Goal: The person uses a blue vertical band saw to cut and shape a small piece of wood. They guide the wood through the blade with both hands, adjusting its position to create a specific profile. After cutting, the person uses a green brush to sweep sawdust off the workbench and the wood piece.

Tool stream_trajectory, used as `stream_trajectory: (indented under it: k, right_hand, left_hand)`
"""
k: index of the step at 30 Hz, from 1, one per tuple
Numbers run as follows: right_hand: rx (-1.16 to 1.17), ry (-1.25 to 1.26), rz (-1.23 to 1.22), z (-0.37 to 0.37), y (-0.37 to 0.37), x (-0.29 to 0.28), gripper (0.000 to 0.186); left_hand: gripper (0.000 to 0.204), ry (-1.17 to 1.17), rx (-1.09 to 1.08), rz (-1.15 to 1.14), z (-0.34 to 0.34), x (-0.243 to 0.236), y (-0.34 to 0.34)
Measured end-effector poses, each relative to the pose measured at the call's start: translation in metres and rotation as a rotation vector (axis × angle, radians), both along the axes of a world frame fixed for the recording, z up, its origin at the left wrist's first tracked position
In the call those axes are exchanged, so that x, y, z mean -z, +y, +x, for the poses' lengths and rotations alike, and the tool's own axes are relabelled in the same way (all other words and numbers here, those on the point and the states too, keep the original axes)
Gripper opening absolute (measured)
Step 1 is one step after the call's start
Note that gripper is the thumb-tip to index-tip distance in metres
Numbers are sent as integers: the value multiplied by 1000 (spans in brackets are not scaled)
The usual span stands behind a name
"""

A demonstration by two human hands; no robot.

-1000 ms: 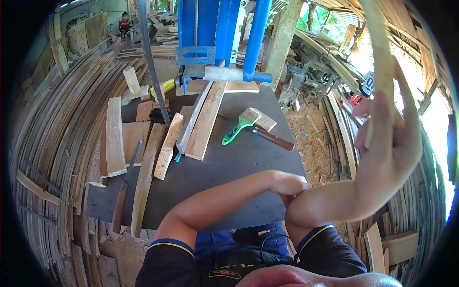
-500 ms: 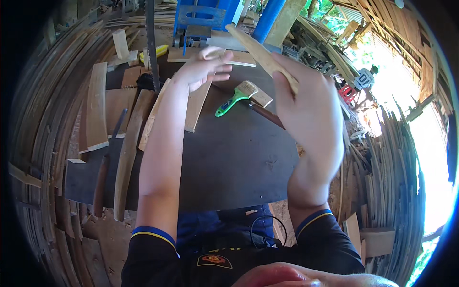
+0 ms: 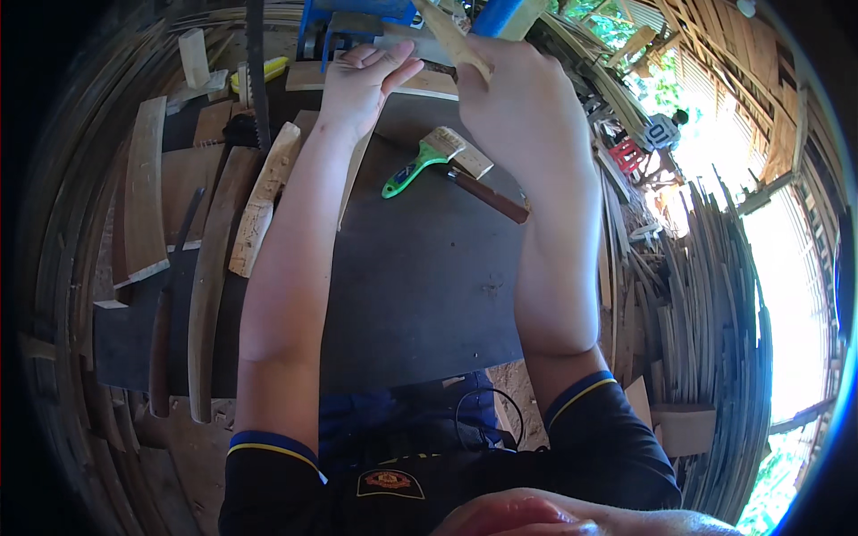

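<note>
Half curls the left hand (image 3: pixel 362 85), its grip impossible to tell; pinches a tapered wood strip (image 3: pixel 450 36) in the right hand (image 3: pixel 527 116), before the blue bandsaw frame (image 3: pixel 502 16), tip at the view's top edge. Has a green-handled paintbrush (image 3: pixel 422 161) nearby, handle print unreadable; wears a crest (image 3: pixel 391 483), lettering blurred; partly hides a plank (image 3: pixel 357 170) behind the left hand.

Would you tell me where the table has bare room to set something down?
On the table, the widest bare patch lies between left forearm and right forearm, nearer than the green brush and brown handle. Left of the left forearm, wood pieces crowd it.
</note>
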State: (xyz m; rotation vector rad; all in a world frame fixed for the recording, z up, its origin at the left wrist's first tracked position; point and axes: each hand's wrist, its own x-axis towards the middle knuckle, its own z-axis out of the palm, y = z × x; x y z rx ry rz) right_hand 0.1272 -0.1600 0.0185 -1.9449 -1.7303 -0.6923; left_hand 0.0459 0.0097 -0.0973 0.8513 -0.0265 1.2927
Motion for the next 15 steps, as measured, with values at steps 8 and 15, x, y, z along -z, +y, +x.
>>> stream_trajectory:
  k: [8,15]
  right_hand:
    - [22,-89,1,-12,-22,-2,22]
    - [-18,-136,-44,-23,-20,-15,20]
  left_hand:
    - [16,15,11,107,2,13,16]
    - [30,64,-95,33,0,-4,-3]
